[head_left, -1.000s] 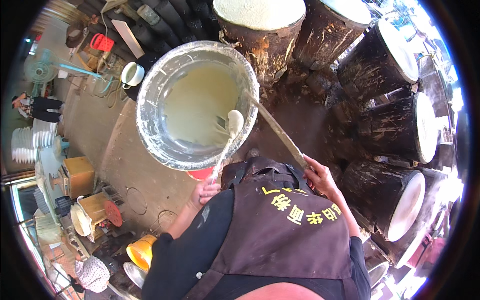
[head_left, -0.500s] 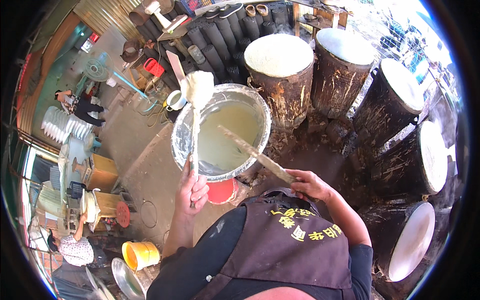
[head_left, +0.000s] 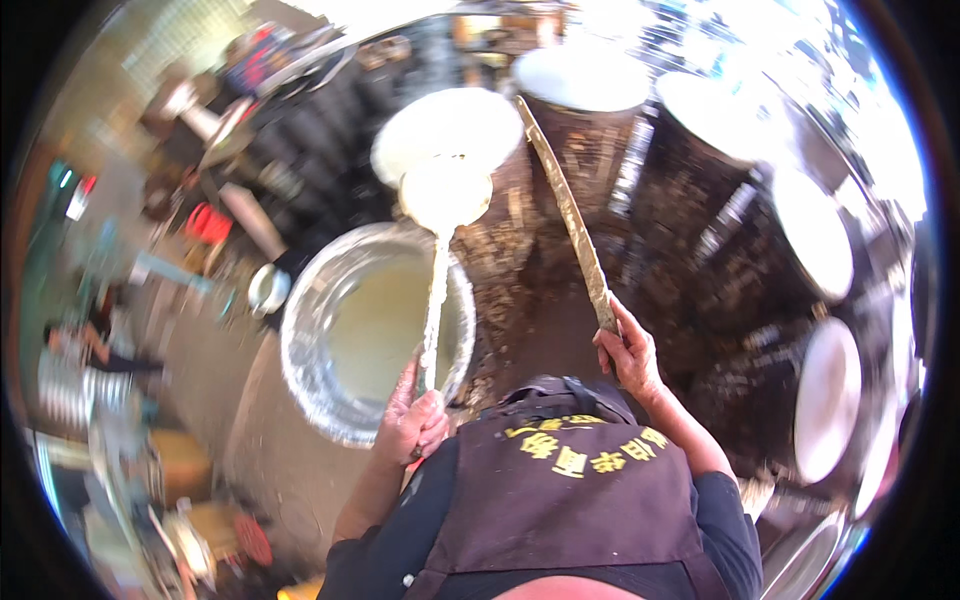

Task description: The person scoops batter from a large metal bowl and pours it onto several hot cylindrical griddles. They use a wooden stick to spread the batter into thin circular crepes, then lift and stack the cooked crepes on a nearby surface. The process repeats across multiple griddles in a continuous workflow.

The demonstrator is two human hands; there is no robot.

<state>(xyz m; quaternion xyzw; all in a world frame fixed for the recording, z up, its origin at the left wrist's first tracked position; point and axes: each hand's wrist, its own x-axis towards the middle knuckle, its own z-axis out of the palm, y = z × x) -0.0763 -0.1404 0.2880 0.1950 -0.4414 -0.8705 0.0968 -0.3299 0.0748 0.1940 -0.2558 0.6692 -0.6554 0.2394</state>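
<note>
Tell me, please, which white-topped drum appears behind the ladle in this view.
The leftmost drum: the ladle overlaps its white top, whereas the other drums stand farther right, clear of the ladle.

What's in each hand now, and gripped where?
Left hand: a long-handled ladle, held by the lower part of its handle. Right hand: a long flat stick, held near its lower end.

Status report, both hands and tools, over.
Left hand gripping ladle. Right hand gripping flat stick. Ladle overlaps white-topped drum in view, contact unclear. No obstruction visible.
</note>
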